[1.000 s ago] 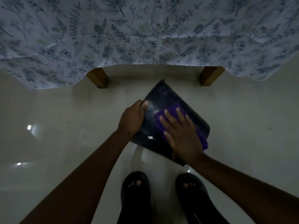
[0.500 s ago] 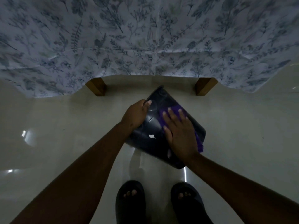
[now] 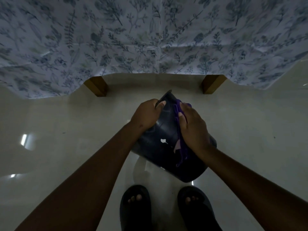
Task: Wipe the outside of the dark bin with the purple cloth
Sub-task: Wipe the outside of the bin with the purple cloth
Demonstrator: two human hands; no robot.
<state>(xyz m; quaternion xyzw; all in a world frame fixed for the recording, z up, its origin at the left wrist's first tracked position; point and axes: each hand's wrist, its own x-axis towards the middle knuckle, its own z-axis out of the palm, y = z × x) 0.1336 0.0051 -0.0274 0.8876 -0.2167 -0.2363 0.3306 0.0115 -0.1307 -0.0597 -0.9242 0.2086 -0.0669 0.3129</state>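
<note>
The dark bin (image 3: 164,147) hangs tilted above the floor, its rim pointing away from me and its base toward my feet. It has a small white mark on its upper side. My left hand (image 3: 146,115) grips the bin's left edge near the rim. My right hand (image 3: 194,126) presses the purple cloth (image 3: 180,153) against the bin's right upper side. Most of the cloth is hidden under that hand; purple edges show at the fingertips and trail below the wrist.
A floral-print sheet (image 3: 150,35) hangs over the far side, with two wooden legs (image 3: 96,86) (image 3: 210,84) showing beneath it. The glossy pale tiled floor (image 3: 66,130) surrounds the bin. My feet in dark sandals (image 3: 135,207) stand directly below the bin.
My right hand slid the cloth from the middle of the bin's upper face to its right side. The bin turned slightly in my left hand's grip.
</note>
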